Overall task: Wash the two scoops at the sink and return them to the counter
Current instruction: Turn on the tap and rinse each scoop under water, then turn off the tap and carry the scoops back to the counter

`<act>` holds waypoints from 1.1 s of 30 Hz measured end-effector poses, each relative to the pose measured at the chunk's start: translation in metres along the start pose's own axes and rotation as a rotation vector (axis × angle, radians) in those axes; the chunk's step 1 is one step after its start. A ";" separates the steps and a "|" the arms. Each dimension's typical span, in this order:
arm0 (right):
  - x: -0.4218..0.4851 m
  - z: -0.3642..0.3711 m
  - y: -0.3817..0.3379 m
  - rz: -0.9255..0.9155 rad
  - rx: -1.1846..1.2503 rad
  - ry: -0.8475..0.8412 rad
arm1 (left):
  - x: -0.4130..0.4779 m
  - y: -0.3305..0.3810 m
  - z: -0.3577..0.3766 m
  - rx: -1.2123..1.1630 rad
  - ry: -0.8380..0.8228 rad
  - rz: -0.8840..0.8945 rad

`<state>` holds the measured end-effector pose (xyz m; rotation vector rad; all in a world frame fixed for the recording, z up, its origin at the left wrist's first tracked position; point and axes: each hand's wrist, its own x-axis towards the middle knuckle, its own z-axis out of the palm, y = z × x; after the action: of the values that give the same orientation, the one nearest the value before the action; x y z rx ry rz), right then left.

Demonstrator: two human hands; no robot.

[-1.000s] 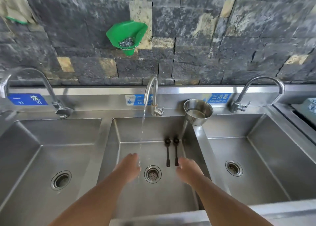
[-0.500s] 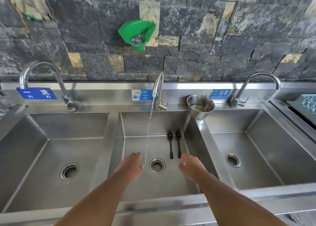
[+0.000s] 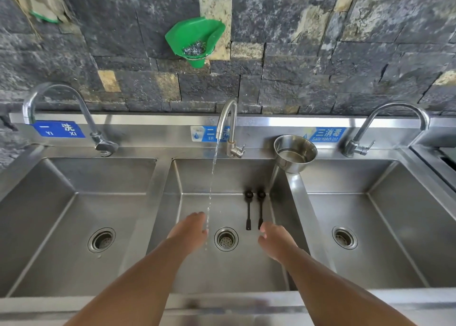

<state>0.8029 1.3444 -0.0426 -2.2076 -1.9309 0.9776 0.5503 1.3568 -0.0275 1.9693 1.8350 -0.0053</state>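
Two small dark scoops lie side by side on the floor of the middle sink basin [image 3: 281, 182], bowls pointing away from me: the left scoop [image 3: 248, 209] and the right scoop [image 3: 260, 207]. A thin stream of water runs from the middle faucet [image 3: 228, 126] into this basin. My left hand [image 3: 191, 229] hovers beside the stream, fingers loosely apart, holding nothing. My right hand [image 3: 275, 239] is low in the basin, its fingertips just at the handle end of the right scoop, holding nothing.
A steel bowl [image 3: 294, 153] stands on the ledge between the middle and right basins. The left basin [image 3: 49, 202] and right basin [image 3: 394, 202] flank the middle one, each with its own faucet. A green holder [image 3: 195, 37] with steel wool hangs on the stone wall.
My head has drawn back, so the near rim of the sink shows. Both hands stay in the middle basin, and the right one has edged closer to the scoop handles.
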 end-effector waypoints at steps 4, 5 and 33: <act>0.015 -0.001 0.012 -0.011 -0.001 -0.023 | 0.011 0.016 0.006 -0.009 -0.031 -0.022; 0.020 -0.001 0.015 -0.017 -0.005 -0.033 | 0.014 0.020 0.007 -0.016 -0.042 -0.034; 0.330 -0.047 -0.073 -0.064 0.375 0.276 | 0.335 -0.005 0.018 -0.191 0.176 0.029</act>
<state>0.7678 1.6763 -0.1123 -1.9394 -1.5441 0.8837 0.5904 1.6683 -0.1454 1.9136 1.8377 0.3493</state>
